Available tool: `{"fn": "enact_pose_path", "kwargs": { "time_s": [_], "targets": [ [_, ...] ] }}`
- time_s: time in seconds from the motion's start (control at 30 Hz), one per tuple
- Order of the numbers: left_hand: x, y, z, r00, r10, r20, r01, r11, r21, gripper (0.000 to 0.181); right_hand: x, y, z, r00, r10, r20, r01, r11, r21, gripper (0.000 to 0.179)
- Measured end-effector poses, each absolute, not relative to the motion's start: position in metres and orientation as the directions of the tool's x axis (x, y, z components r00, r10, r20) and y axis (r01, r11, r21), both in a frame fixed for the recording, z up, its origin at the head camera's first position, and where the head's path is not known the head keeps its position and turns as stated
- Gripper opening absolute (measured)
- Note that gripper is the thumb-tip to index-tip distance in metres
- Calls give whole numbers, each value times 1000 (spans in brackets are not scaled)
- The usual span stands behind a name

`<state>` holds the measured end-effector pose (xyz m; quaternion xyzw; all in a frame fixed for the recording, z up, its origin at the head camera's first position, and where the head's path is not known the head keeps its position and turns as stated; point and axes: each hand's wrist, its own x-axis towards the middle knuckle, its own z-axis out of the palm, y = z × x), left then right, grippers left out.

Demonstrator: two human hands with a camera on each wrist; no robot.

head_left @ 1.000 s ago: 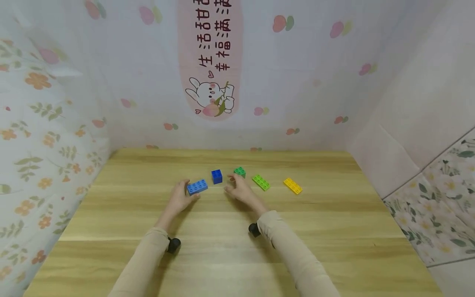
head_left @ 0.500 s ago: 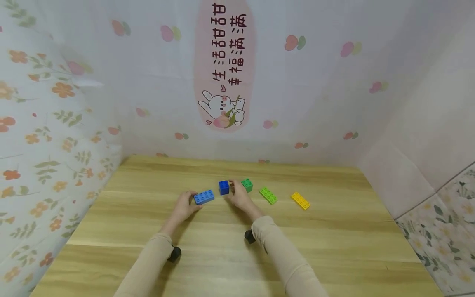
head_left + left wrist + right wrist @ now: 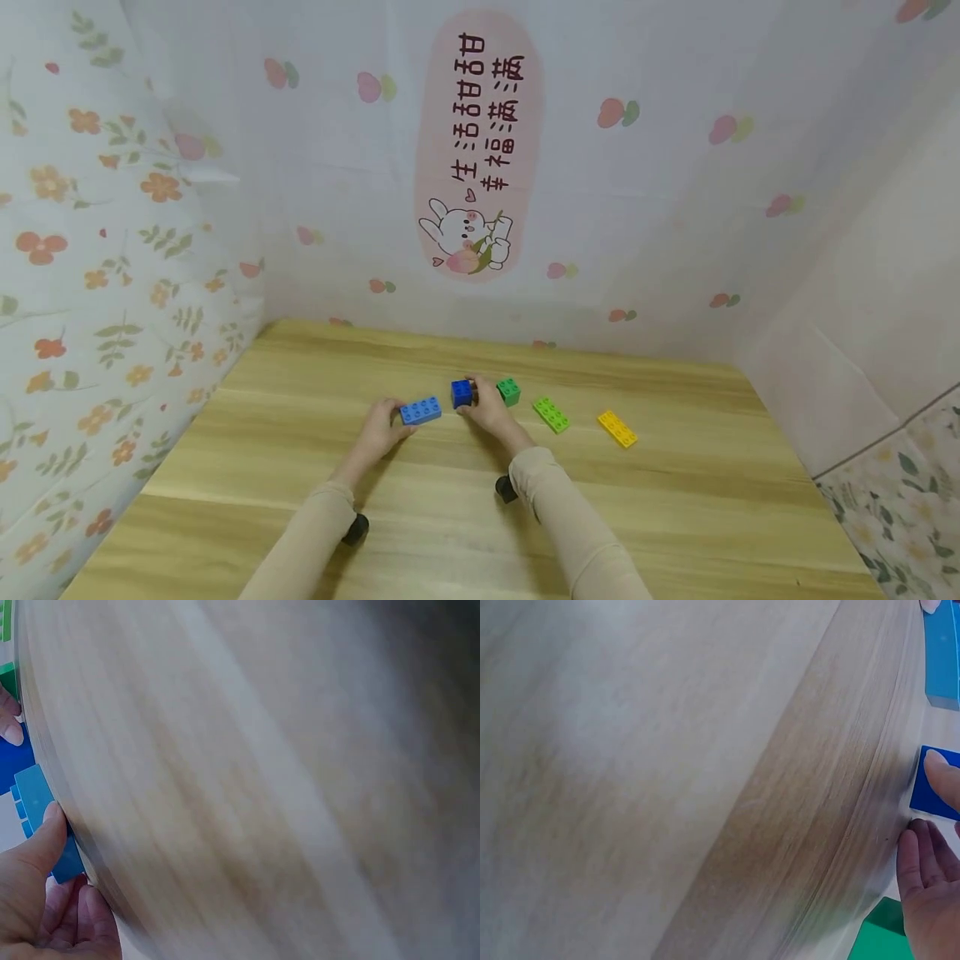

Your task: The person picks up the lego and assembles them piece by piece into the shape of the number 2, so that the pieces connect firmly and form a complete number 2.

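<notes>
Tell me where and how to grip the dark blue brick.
Pinch the dark blue brick by its near and far walls, probably from the right: it stands studs up with flat, upright sides, and the light blue brick in the left hand sits to its left.
</notes>
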<state>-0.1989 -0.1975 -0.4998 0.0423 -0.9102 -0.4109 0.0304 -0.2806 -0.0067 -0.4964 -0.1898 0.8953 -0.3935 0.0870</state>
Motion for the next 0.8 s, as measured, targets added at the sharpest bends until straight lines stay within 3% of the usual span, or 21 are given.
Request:
{"fn": "enact_pose_path", "kwargs": {
  "time_s": [0.8],
  "targets": [
    [-194, -193, -503, -994, -71, 89, 15, 693, 721, 39, -269, 7, -490, -927, -375, 9, -225, 538, -812, 42]
  ]
}}
